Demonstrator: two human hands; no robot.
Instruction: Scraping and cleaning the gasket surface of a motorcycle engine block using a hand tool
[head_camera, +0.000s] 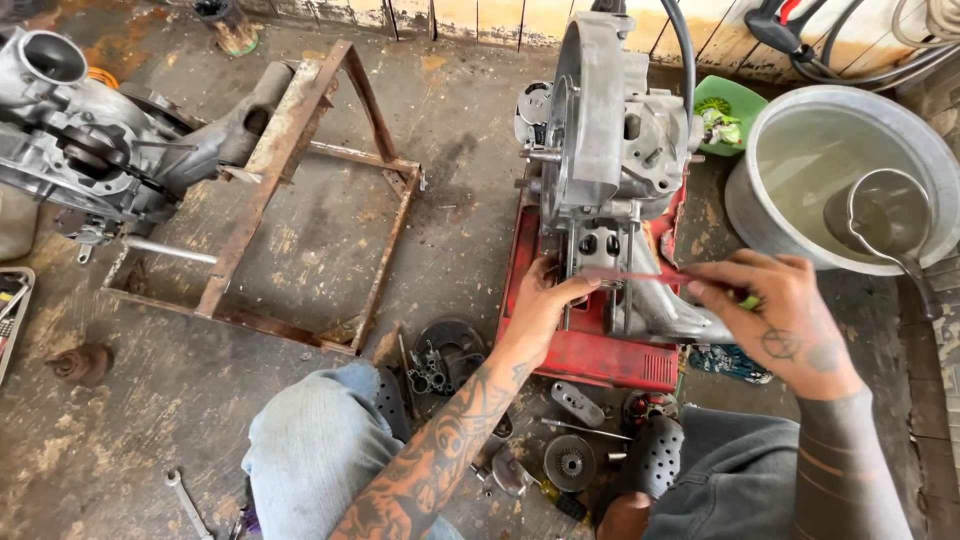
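Altogether two engine cases (610, 150), one basin (760, 215).

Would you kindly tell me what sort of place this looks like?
Probably a small engine repair workshop: an engine casing on a red stand, another engine nearby, loose parts on the stained floor.

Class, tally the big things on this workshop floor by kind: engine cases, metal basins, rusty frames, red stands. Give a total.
Engine cases: 2
Metal basins: 1
Rusty frames: 1
Red stands: 1
Total: 5
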